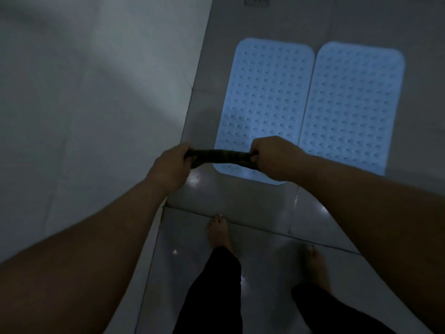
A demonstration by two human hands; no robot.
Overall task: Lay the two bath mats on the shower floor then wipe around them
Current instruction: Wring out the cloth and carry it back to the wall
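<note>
Two light blue dimpled bath mats lie flat side by side on the grey tiled shower floor (240,196), the left mat (262,97) and the right mat (349,109) with their long edges nearly touching. A dark cloth (220,159) is stretched into a twisted band between my hands, above the near end of the left mat. My left hand (168,167) grips its left end and my right hand (277,157) grips its right end.
A pale tiled wall (84,92) runs along the left, meeting the floor close to the left mat. A floor drain (257,0) sits at the far top edge. My bare feet (219,235) stand on wet, shiny tiles just short of the mats.
</note>
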